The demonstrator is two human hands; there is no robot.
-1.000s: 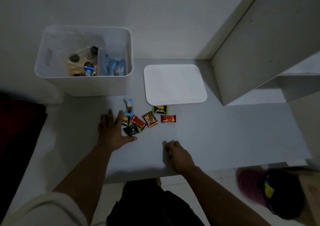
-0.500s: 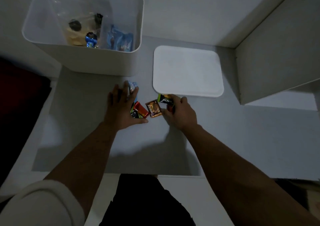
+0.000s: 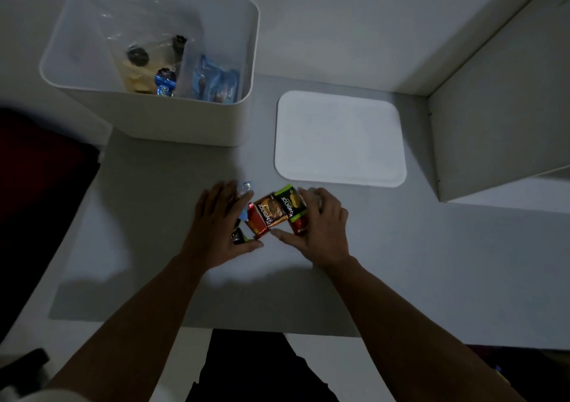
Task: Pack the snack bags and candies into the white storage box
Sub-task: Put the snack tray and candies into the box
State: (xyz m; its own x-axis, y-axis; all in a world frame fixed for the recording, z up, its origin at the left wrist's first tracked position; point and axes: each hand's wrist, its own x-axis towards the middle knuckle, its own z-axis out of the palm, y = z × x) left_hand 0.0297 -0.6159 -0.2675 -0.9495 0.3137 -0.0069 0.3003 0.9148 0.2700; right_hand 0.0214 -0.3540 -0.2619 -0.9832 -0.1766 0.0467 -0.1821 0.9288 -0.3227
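Task part done: several bags already in white storage box [image 3: 197, 130]; both hands' straight fingers [image 3: 226, 196] corral remaining candies [image 3: 271, 213] on worktop [image 3: 401, 262], none gripped

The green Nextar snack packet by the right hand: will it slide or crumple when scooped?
The small glossy green Nextar snack packet looks flat and light, so it probably slides easily on the smooth grey tabletop. Its thin film wrapper likely crumples under the right hand.
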